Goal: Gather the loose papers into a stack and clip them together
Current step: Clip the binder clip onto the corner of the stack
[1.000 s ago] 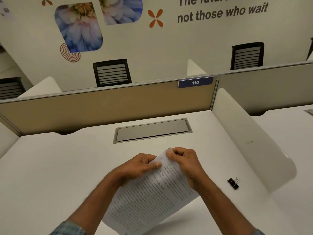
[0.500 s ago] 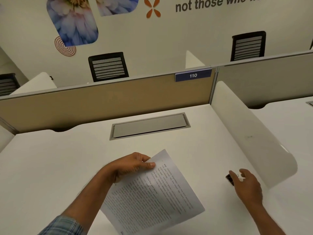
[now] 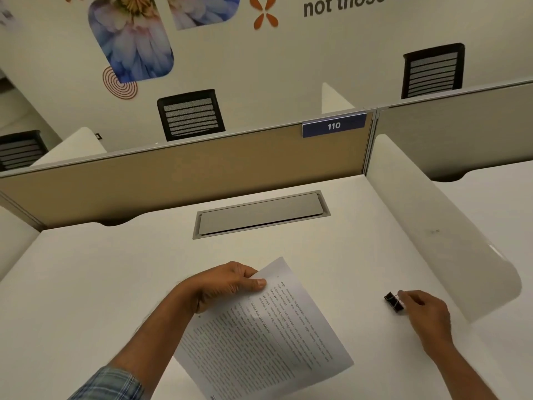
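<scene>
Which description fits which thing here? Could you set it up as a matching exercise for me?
1 papers
2 binder clip
3 number plate
4 hatch

a blue, on the partition
b black, pinched by the right hand
c grey, set into the desk
d white, held by the left hand

Pairs: 1-d, 2-b, 3-a, 4-c
</scene>
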The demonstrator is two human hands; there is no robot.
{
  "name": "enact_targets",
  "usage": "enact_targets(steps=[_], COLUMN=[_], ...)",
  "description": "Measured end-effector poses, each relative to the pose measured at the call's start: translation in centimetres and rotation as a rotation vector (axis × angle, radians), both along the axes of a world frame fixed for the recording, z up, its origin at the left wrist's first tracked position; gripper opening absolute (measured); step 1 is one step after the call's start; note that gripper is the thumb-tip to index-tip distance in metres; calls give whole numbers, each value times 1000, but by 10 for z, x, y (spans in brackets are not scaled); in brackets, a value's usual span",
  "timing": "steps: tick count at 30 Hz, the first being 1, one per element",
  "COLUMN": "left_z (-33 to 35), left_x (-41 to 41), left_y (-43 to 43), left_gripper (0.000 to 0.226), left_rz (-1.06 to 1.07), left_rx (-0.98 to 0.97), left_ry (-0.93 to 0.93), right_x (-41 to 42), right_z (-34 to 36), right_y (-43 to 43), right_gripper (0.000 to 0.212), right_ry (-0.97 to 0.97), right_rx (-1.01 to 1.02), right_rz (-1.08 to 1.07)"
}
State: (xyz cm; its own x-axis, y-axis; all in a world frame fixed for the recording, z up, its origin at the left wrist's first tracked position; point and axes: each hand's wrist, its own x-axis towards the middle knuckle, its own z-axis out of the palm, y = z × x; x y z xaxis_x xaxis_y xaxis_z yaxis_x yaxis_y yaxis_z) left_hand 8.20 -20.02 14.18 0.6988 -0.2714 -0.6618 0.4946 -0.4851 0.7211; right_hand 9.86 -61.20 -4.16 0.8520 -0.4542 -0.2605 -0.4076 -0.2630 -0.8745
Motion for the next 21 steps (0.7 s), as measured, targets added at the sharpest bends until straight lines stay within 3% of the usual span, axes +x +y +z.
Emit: enact_targets(steps=[3,6,13,21], left_z=[-1,-2,-4,-5], left_x=[-1,-2,-6,-13], left_y=[0,-1,-2,-5], left_gripper=[33,33,40,37], left_rz=[-4,-20,-25,-36], left_rx=[15,33,48,88], left_ry=[1,-1,0,-24], right_x=[-3,-12,-24,-31], right_z=[17,43,121,145], right_y=[17,44,111,160], right_gripper=[7,15,25,8], right_ry=[10,15,-138,-115], right_rx=[384,595,654,609], right_rz=[-26,92,490,598])
